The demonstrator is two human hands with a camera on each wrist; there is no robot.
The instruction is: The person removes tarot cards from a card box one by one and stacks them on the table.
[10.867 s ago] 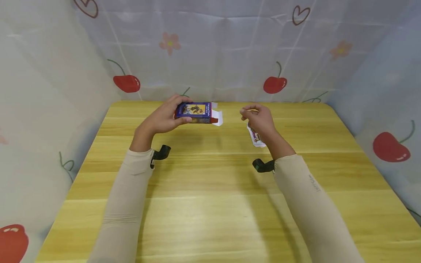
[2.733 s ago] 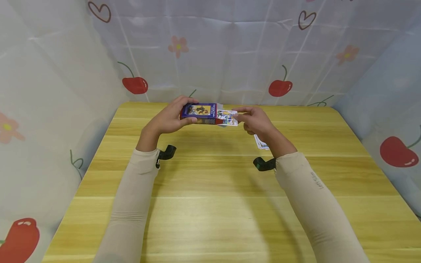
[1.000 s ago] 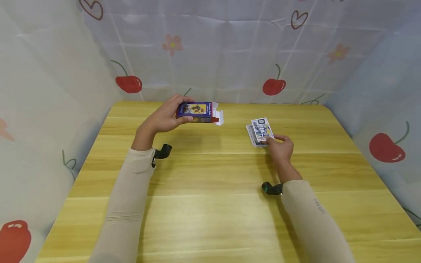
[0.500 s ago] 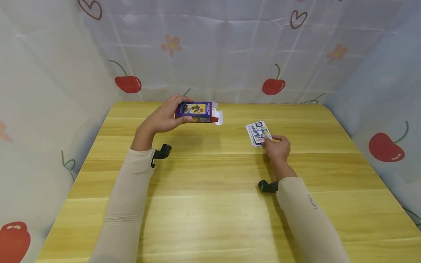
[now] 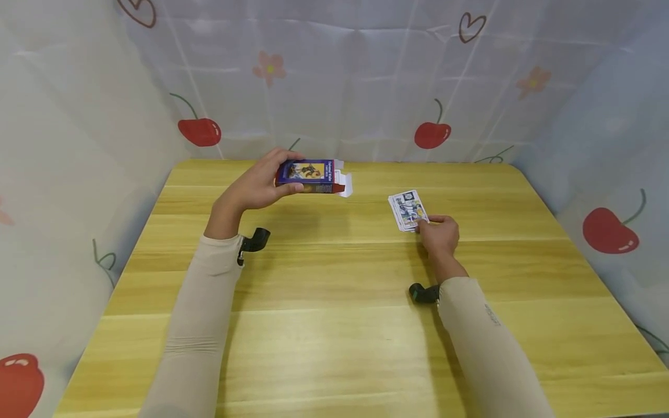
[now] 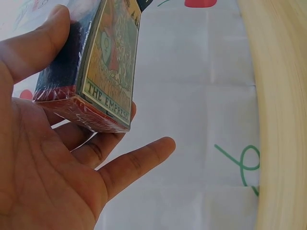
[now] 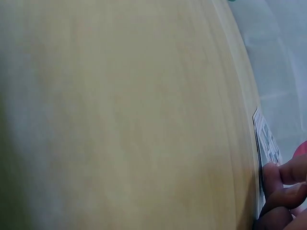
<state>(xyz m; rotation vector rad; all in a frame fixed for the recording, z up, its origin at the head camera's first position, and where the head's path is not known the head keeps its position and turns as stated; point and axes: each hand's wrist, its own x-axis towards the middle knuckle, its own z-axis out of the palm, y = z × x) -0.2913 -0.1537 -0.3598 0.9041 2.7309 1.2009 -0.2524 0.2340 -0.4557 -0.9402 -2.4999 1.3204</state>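
My left hand (image 5: 256, 183) grips a purple-blue tarot card box (image 5: 305, 172) above the far part of the table, thumb on the near side and fingers over the far side. The box's white end flap (image 5: 345, 184) stands open toward the right. "THE EMPRESS" shows on the underside of the box (image 6: 108, 62) in the left wrist view. My right hand (image 5: 440, 237) pinches the near corner of a face-up tarot card (image 5: 410, 207), which lies over a small stack of tarot cards (image 5: 395, 213). Most of the stack is hidden beneath it; the right wrist view catches the cards (image 7: 268, 143) at its edge.
The wooden table (image 5: 334, 325) reaches back to a pale curtain (image 5: 355, 87) printed with cherries, flowers and hearts. Similar curtains close off both sides. A black wrist camera mount (image 5: 255, 239) sits on the left sleeve, another mount (image 5: 423, 293) on the right.
Earlier my right hand pulled a card from the box's open end. It has since carried a card right and lowered it onto the stack. My left hand keeps holding the box.
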